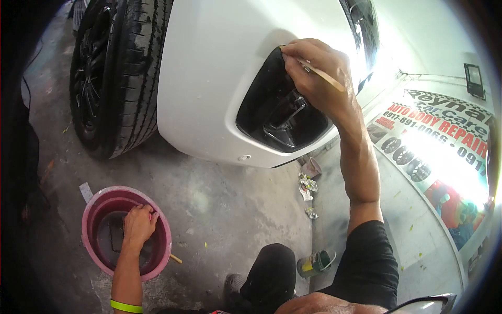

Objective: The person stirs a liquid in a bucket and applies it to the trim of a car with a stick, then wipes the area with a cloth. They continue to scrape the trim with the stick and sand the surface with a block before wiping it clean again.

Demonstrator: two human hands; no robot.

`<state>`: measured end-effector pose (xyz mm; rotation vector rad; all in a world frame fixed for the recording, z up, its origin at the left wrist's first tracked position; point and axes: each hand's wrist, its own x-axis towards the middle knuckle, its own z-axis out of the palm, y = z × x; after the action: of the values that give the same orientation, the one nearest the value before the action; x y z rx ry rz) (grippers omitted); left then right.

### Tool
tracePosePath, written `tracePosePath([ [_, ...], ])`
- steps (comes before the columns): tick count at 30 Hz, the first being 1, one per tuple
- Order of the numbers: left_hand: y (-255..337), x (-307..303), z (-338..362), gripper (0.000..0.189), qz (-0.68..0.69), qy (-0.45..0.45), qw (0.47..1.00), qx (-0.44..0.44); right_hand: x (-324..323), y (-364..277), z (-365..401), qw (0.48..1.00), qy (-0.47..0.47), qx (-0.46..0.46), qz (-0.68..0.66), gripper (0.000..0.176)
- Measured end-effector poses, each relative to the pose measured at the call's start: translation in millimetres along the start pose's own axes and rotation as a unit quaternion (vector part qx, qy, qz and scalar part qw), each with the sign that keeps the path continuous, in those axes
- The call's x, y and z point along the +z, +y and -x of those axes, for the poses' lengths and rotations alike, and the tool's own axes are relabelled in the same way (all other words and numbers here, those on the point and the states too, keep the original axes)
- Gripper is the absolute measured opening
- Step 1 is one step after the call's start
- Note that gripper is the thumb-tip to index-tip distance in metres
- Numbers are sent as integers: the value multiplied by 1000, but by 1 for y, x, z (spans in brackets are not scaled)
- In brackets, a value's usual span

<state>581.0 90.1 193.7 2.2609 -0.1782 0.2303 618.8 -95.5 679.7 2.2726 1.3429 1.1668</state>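
Note:
My right hand [319,73] is closed around a slim wooden-handled tool [329,79]; its working end is hidden by my fingers. The fingertips are at the upper edge of a black recess [261,94] in a white car bumper [209,68]. A glossy dark fitting [282,128] sits inside that recess. Down to the left, my left hand [138,224] reaches into a pink bucket [164,238] with curled fingers; what they hold, if anything, is hidden. Beside that hand, a dark flat rectangular piece [117,233] shows inside the bucket.
A black-rimmed tyre [141,78] stands left of the bumper. On the concrete floor [209,204] are a wooden stick [176,258] beside the bucket, a small can [314,263], crumpled wrappers [307,187] and a small pot [311,167]. A printed banner [444,131] covers the right wall.

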Motion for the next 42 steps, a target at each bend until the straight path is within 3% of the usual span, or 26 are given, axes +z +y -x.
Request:
tracePosePath([
  [6,-2,2,-1,22,0,9,1000,4,8,4,6,999,32,-7,-21,17],
  [8,1,-1,0,22,1,6,1000,2,16,1,6,996,75,-37,15,19],
  [12,0,2,1,22,2,4,1000,4,26,-6,13,990,62,-107,72,24],
  [17,-3,3,0,23,3,8,1000,0,20,-4,18,994,26,-102,-6,20],
  [19,-4,6,-2,24,-4,11,1000,2,17,-5,20,993,113,-22,3,17],
  [21,-6,4,-2,24,-11,-6,1000,-5,17,-3,20,993,120,-12,6,18],
  [29,-5,7,2,23,2,1,1000,-12,43,0,21,980,172,-78,55,26],
  [30,-4,6,1,23,2,2,1000,-13,37,-7,23,987,129,-64,68,24],
  [35,-7,8,2,23,-19,-24,999,-13,27,-3,24,989,88,-90,72,21],
  [37,-9,8,2,24,-25,-29,999,-16,26,-3,29,995,8,-102,-15,19],
  [40,-11,10,-1,24,-31,-28,999,-17,24,-2,33,992,106,-40,-59,18],
  [42,-11,7,-1,24,-35,-28,999,-20,16,0,32,991,122,-6,-54,17],
])
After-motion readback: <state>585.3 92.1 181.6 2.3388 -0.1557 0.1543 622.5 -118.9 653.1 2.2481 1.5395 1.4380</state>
